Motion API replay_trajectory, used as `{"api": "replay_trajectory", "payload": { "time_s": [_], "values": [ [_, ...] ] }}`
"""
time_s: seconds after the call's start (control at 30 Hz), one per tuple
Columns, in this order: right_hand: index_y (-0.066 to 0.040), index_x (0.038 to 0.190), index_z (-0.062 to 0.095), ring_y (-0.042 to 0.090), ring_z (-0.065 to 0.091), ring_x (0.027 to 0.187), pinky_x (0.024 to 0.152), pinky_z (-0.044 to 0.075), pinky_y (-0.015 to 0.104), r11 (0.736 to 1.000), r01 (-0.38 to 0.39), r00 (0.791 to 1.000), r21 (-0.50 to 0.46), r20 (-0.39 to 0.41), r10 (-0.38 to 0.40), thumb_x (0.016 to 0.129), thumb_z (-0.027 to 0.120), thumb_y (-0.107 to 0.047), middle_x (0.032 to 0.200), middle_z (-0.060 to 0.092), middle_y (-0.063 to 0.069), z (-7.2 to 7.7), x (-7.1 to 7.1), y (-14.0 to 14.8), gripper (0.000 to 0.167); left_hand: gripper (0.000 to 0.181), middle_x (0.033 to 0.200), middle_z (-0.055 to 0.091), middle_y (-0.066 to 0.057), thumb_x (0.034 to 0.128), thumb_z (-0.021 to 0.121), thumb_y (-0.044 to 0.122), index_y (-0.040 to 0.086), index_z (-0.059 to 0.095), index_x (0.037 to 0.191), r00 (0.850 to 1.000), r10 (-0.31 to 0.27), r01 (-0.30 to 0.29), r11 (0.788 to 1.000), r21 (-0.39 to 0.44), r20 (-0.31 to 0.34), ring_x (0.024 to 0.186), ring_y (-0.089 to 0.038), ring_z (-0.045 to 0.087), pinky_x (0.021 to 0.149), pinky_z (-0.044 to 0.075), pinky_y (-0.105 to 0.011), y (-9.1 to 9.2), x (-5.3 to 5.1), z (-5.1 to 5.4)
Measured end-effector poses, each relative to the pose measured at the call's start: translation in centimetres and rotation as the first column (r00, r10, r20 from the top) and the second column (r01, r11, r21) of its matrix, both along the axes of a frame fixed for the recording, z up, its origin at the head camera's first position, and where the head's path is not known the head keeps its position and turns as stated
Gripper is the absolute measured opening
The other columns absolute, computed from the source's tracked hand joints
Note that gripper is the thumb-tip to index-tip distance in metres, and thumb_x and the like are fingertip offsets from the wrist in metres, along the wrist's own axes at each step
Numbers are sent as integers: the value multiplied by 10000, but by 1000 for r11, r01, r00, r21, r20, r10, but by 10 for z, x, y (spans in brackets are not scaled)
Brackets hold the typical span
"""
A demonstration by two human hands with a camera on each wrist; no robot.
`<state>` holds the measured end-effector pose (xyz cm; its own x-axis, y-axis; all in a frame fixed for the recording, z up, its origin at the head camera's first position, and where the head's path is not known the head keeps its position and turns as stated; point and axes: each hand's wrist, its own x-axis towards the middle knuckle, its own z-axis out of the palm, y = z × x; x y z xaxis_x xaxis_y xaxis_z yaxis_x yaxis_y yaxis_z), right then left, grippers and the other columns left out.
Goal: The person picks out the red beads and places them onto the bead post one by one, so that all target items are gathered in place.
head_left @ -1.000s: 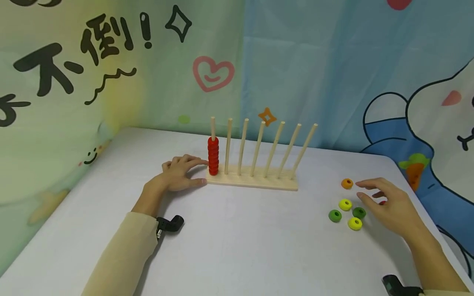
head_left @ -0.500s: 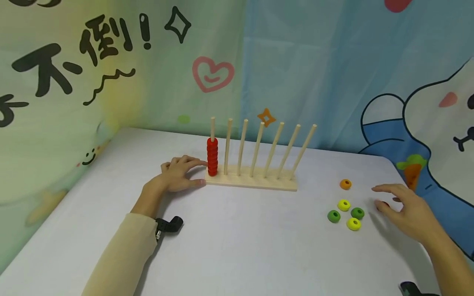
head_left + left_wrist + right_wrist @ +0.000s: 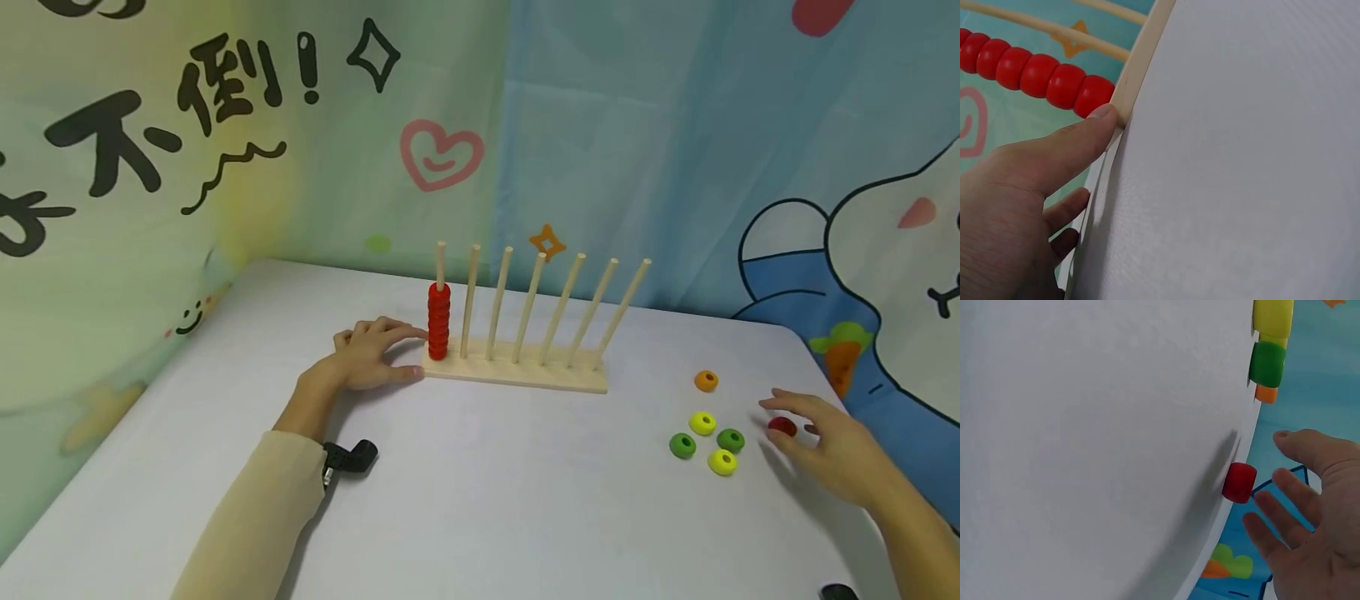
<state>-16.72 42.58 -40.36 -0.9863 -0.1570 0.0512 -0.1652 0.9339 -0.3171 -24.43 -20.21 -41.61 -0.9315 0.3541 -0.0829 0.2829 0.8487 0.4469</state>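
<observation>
A wooden bead rack (image 3: 517,372) has a row of upright pegs on a flat base. Red beads (image 3: 438,322) are stacked on its leftmost peg. My left hand (image 3: 372,357) touches the left end of the base with nearly straight fingers. In the left wrist view, the thumb (image 3: 1088,140) rests at the base's corner beside the lowest red bead. My right hand (image 3: 836,450) hovers over a loose red bead (image 3: 782,426), thumb and fingers apart. Seen from the right wrist, that bead (image 3: 1239,482) stands on the table, apart from the fingers.
Left of the right hand lie an orange bead (image 3: 706,381), two yellow beads, one of them the nearest bead (image 3: 722,462), and two green beads, including the left one (image 3: 682,446). A printed cloth (image 3: 600,133) hangs behind the white table (image 3: 525,500).
My right hand has moved right and a little nearer the front, away from the coloured beads. The loose red bead now shows between its thumb and fingers. My left hand stays at the rack.
</observation>
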Motion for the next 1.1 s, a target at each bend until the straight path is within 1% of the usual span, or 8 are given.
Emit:
{"api": "replay_trajectory", "payload": {
  "time_s": [0.1, 0.2, 0.33, 0.43, 0.6, 0.77, 0.83, 1.1],
  "values": [
    [34, 1351, 580, 580, 450, 1224, 937, 442, 699, 1000, 14, 998, 0, 64, -14, 929, 734, -107, 1424, 456, 393, 4, 4, 8, 470, 646, 1561, 419, -78, 899, 651, 637, 403, 513, 1484, 1000, -1, 1, 1000, 5, 7, 1393, -434, 336, 1036, 209, -709, 5, -3, 2],
    [71, 1348, 571, 570, 461, 1217, 940, 450, 681, 999, 32, 993, -7, 111, -31, 934, 728, -102, 1403, 477, 389, 0, 9, 11, 475, 643, 1558, 420, -76, 897, 661, 627, 401, 516, 1482, 1000, -4, 4, 1000, 7, 7, 1391, -430, 337, 1036, 208, -696, 4, -2, 2],
    [79, 1310, 595, 563, 479, 1186, 923, 467, 686, 999, 52, 992, 0, 113, -52, 910, 725, -40, 1367, 495, 380, -2, 13, 14, 437, 654, 1557, 420, -75, 899, 647, 646, 396, 509, 1487, 1000, -13, 13, 1000, 6, 1, 1386, -430, 345, 1027, 213, -684, 3, -3, 1],
    [62, 1290, 618, 539, 518, 1132, 894, 506, 662, 999, 44, 993, 4, 113, -44, 897, 734, -26, 1325, 512, 364, -3, 13, 14, 419, 658, 1563, 412, -84, 900, 644, 649, 392, 505, 1490, 1000, -10, 10, 1000, -3, 5, 1390, -435, 343, 1024, 217, -685, 3, -3, 1],
    [23, 1295, 649, 475, 583, 1054, 824, 574, 564, 1000, 21, 992, 1, 124, -21, 891, 750, -40, 1231, 563, 305, -3, 15, 18, 421, 654, 1569, 400, -102, 901, 656, 628, 386, 506, 1490, 1000, -5, 5, 1000, -3, 14, 1395, -444, 334, 1023, 215, -696, 3, 0, 1],
    [13, 1282, 662, 425, 611, 1020, 786, 594, 488, 1000, 0, 993, -13, 115, 1, 880, 766, -48, 1169, 589, 257, -3, 15, 16, 420, 655, 1564, 404, -106, 902, 652, 629, 377, 509, 1489, 1000, -1, 1, 1000, 0, 13, 1397, -452, 333, 1019, 219, -703, 1, 0, 0],
    [20, 1279, 657, 423, 613, 1017, 792, 592, 494, 1000, 1, 994, -20, 110, 1, 883, 764, -52, 1169, 583, 257, -3, 15, 15, 416, 654, 1561, 406, -105, 903, 653, 626, 376, 510, 1489, 1000, 0, 0, 1000, -1, 14, 1393, -451, 335, 1017, 220, -701, 1, 0, 1],
    [40, 1311, 598, 568, 622, 1018, 798, 569, 612, 999, 33, 997, -6, 68, -32, 918, 745, -78, 1258, 538, 343, -1, 14, 8, 435, 656, 1565, 399, -106, 897, 659, 626, 385, 508, 1488, 1000, -1, 1, 1000, 1, 14, 1392, -449, 339, 1017, 221, -693, 2, -1, 2]
  ]
}}
